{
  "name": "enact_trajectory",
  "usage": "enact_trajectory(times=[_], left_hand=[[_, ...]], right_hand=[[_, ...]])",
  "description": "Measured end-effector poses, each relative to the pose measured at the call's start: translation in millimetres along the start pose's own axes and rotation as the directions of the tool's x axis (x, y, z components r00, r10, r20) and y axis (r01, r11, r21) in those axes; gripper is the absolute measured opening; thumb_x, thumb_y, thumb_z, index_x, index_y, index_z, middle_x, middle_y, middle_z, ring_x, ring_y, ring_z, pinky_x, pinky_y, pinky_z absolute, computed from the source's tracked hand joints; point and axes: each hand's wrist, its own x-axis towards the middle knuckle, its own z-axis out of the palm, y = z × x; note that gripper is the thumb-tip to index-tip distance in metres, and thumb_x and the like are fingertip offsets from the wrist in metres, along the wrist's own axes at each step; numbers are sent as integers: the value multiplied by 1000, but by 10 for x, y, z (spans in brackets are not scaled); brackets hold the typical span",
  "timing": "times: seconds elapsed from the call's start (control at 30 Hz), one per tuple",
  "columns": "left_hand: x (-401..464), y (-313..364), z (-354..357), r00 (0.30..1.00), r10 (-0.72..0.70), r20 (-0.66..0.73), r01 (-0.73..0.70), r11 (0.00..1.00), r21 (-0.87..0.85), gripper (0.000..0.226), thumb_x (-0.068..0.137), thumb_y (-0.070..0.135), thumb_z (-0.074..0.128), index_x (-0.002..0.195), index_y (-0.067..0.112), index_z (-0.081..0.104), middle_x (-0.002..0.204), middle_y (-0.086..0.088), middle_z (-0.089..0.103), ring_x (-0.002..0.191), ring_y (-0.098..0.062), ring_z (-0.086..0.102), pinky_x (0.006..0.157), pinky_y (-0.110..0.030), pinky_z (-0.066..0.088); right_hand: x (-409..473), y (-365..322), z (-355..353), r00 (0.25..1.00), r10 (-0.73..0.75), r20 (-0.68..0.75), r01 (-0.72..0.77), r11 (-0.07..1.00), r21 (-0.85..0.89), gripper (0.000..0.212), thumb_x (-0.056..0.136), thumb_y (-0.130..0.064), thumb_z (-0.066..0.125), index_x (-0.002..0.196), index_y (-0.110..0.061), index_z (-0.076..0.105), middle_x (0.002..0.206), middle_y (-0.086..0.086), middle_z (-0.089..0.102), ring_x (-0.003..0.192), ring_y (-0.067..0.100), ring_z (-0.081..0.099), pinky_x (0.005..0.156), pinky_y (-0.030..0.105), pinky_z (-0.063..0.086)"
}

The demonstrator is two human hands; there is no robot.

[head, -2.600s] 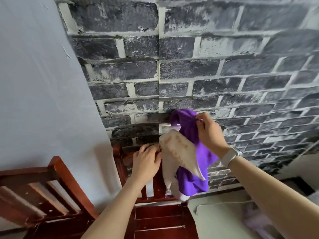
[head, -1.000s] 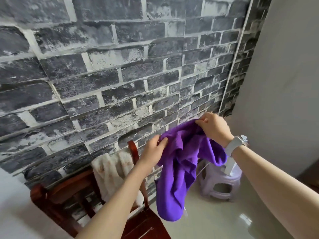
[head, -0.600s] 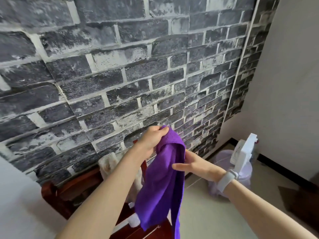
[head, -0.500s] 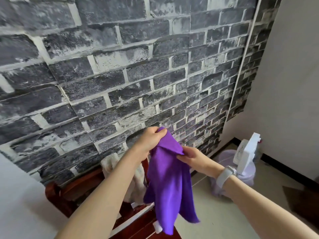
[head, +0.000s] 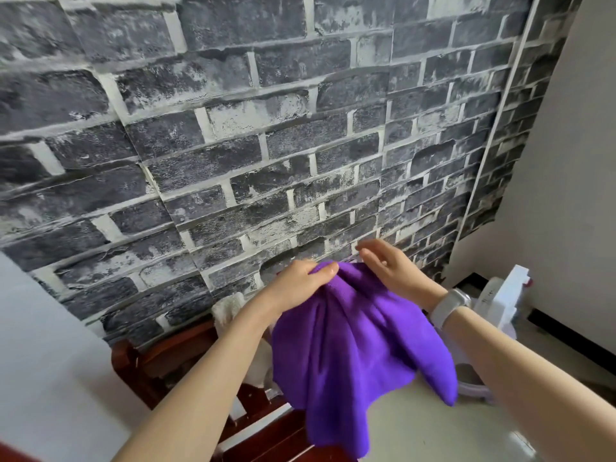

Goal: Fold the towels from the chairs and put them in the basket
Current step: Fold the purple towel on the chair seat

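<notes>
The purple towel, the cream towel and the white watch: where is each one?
purple towel (head: pixel 353 341): head view, middle of the hanging cloth.
cream towel (head: pixel 228 310): head view, top bit showing over the chair back.
white watch (head: pixel 450 306): head view, band on the right wrist.

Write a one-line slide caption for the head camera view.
Left hand pinches a purple towel aloft beside the open right hand, with a cream towel draped over the wooden chair.

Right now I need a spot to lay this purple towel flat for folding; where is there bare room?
Bare floor shows between the wooden chair and the lilac stool. The chair is crowded: a cream towel drapes its back, and the purple towel, held by the left hand, hangs over its seat.
</notes>
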Motion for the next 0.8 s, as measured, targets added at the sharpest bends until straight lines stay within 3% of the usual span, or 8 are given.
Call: enact_trajectory(times=[0.1,0.2,0.3,0.4,0.5,0.57,0.67,0.8], left_hand=[[43,-53,95,992,-126,-23,121,980,-157,25,93,32,49,89,10,60,86,-13,56,83,-21,53,90,-50,45],[91,-129,201,976,-155,-151,117,964,-239,27,96,25,45,83,7,61,84,-14,60,82,-24,56,90,-48,46],[103,-173,266,968,-131,-214,69,959,-275,25,97,25,43,82,10,59,87,-15,58,84,-23,53,85,-43,45],[66,-220,327,967,-115,-229,26,933,-358,24,96,26,44,80,16,59,84,-6,62,81,-18,56,79,-32,46],[-22,-278,313,969,-121,-214,19,906,-423,20,95,32,47,89,21,63,91,2,68,86,-9,62,79,-24,49],[-90,-317,246,966,-132,-222,22,899,-436,23,93,36,48,102,20,62,108,-3,66,101,-13,60,93,-31,47],[-214,-360,83,938,-149,-313,-16,884,-468,25,93,35,48,107,19,61,119,-6,62,112,-16,56,103,-35,40],[-445,-492,-170,876,-198,-439,-34,884,-465,16,91,26,55,82,16,64,94,-10,61,91,-20,55,86,-35,41]], right_hand=[[-294,299,166,989,144,-42,-143,989,31,19,90,-8,54,107,0,55,96,14,57,77,18,56,74,25,46],[-676,566,413,964,240,-111,-237,971,33,8,87,-9,56,82,-15,57,73,-1,58,59,7,51,56,14,40],[-925,750,674,937,345,54,-349,933,92,26,87,-13,55,64,-24,51,56,-10,55,55,6,49,59,24,41],[-1052,794,884,857,432,282,-478,870,120,9,92,-18,52,88,-18,60,73,-5,64,69,16,56,63,24,43],[-1077,772,1043,833,429,351,-519,825,224,43,87,-6,56,128,-10,43,112,6,53,88,13,53,73,17,45],[-1043,699,1125,844,354,403,-468,853,231,50,83,4,53,130,-9,42,115,3,51,94,11,49,81,18,44],[-979,641,1259,813,319,487,-424,898,120,31,80,4,49,105,-12,56,98,4,61,87,14,53,74,15,44],[-898,694,1292,890,419,183,-412,908,-73,15,87,0,41,91,-3,55,97,20,65,93,32,58,73,33,38]])
